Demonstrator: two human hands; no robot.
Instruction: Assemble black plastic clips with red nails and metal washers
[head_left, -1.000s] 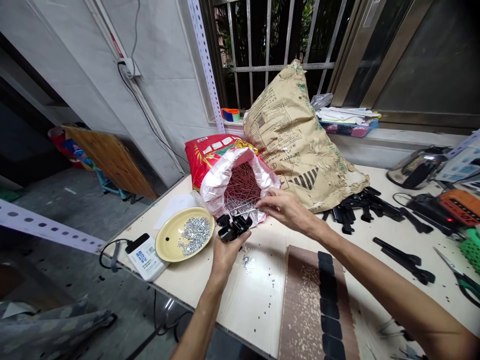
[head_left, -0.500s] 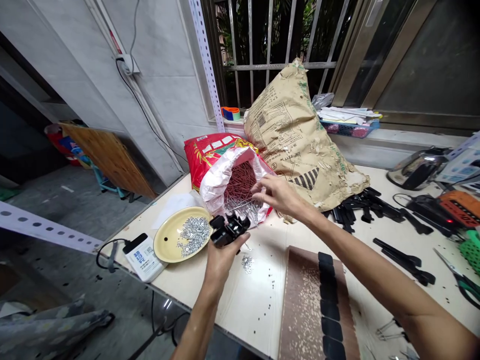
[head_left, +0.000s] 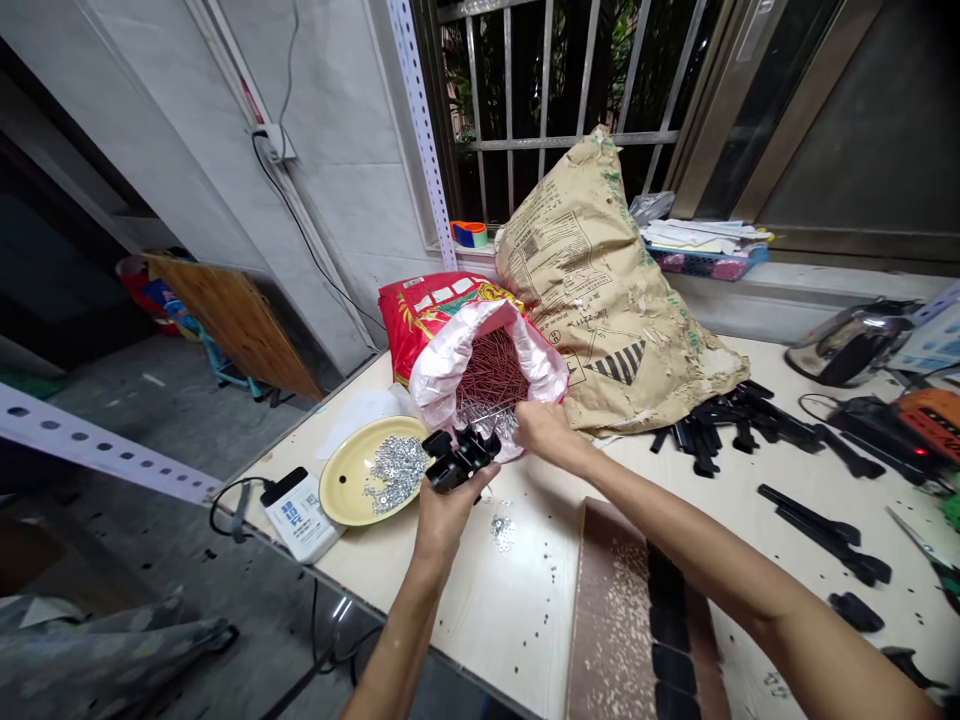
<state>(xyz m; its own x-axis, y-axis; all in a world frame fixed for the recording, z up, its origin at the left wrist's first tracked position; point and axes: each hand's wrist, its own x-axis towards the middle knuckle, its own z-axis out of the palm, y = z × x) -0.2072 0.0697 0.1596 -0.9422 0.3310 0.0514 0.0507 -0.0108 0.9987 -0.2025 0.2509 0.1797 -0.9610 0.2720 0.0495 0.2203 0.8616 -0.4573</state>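
My left hand [head_left: 448,512] grips a small bundle of black plastic parts [head_left: 461,458] just in front of an opened bag. My right hand [head_left: 546,432] is at the bag's right lip, fingers closed on a thin metal rod [head_left: 495,412] that points left above the black parts. The red bag [head_left: 424,310], its white lining [head_left: 435,375] folded out, holds many thin dark-red rods [head_left: 491,370] with silvery pieces at the front. Left of my left hand, a yellow oval dish [head_left: 345,490] holds small silvery metal pieces [head_left: 400,470].
A brown paper sack [head_left: 592,270] leans behind the bag. Black plastic parts [head_left: 739,415] lie to the right, near a kettle [head_left: 851,345] and scissors [head_left: 915,540]. A brown board [head_left: 611,620] bears a row of black pads [head_left: 667,620]. A white power bank [head_left: 300,515] sits by the left edge.
My right hand has closed its fingers and turned downward, lower beside the bag opening. My left hand keeps the black parts in nearly the same place. The view has shifted slightly.
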